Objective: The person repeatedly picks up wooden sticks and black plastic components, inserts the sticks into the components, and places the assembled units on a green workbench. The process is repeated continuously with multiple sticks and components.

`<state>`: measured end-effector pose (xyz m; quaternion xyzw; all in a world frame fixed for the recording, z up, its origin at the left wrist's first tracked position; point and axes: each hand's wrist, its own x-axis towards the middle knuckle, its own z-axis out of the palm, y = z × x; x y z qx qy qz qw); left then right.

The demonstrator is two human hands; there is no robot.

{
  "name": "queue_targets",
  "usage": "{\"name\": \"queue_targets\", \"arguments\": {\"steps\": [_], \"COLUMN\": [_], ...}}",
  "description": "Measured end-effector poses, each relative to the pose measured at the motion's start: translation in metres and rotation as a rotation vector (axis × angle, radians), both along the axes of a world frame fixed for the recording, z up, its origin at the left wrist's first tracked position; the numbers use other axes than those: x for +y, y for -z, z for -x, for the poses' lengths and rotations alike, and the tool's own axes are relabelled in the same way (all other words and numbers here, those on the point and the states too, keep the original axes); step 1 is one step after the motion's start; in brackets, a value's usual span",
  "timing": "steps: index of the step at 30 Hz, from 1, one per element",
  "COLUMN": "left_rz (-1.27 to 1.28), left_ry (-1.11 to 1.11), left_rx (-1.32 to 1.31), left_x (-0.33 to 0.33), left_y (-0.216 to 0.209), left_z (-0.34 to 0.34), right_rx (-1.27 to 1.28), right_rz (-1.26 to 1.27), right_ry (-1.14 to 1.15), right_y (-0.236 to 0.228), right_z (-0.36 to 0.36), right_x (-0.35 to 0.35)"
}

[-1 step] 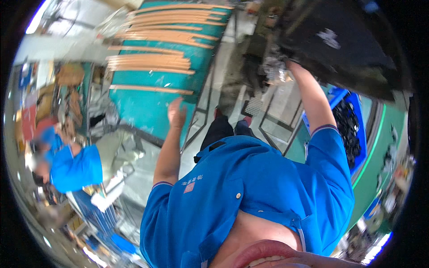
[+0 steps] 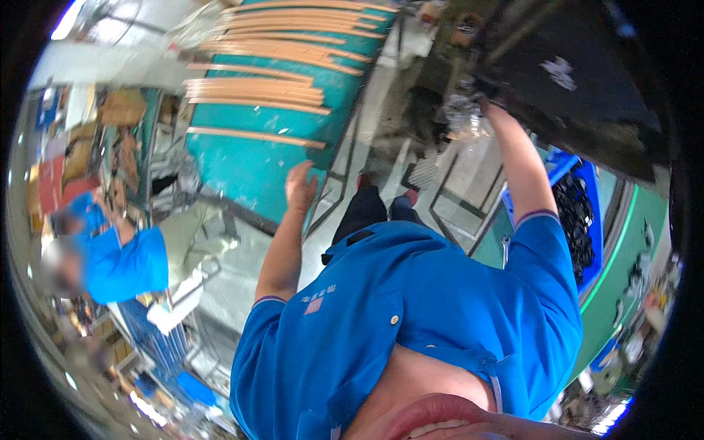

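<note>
My left hand [image 2: 300, 187] hovers at the near right edge of a green-topped table [image 2: 249, 172], holding nothing, its fingers apart. The closest thing to it is a single long tan strip [image 2: 257, 136] lying across the table. Beyond that strip, several more tan strips [image 2: 257, 89] lie in loose groups, roughly side by side. My right arm reaches forward to a dark machine [image 2: 565, 95]. There my right hand [image 2: 488, 110] is at a crumpled clear plastic wrap [image 2: 463, 117] on the machine's side; its fingers are hidden, so any grip cannot be made out.
A blue crate [image 2: 595, 242] full of black parts stands right of my right arm, beside a green surface [image 2: 623, 279]. Another person in a blue shirt [image 2: 136, 264] is at the left. Below my hands are a metal frame [image 2: 458, 209] and a foot pedal [image 2: 423, 174].
The view has shifted a little, so the table and strips sit higher and farther right. My left hand has moved slightly right in the picture; my right hand stays at the machine.
</note>
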<state>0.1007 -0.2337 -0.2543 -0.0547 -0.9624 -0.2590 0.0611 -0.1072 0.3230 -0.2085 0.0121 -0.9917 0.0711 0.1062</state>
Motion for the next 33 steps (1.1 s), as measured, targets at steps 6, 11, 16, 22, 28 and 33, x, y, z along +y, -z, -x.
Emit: {"name": "queue_targets", "arguments": {"steps": [6,11,16,22,28,33], "left_rz": [0.039,0.120,0.362,0.640,0.634,0.407], "left_ry": [-0.030,-0.108,-0.106,-0.048,0.167,0.370], "left_rx": [-0.238,0.080,0.113,-0.050,-0.011,0.204], "left_x": [-0.019,-0.078,-0.105,-0.139,-0.158,-0.150], "left_y": [-0.008,0.006,0.009,0.031,0.024,-0.015], "left_z": [-0.074,-0.022,0.068,0.125,0.150,0.163], "right_rx": [-0.225,-0.374,-0.518,-0.231,-0.059,0.126], "right_rz": [0.092,0.139,0.181,0.159,0.175,0.172], "right_ry": [0.132,0.295,0.487,0.312,0.316,0.295], "right_y": [0.022,0.035,0.041,0.026,0.019,0.013], "right_z": [0.010,0.014,0.012,-0.033,-0.035,-0.028], "right_x": [0.022,0.031,0.043,0.032,-0.004,0.001]}}
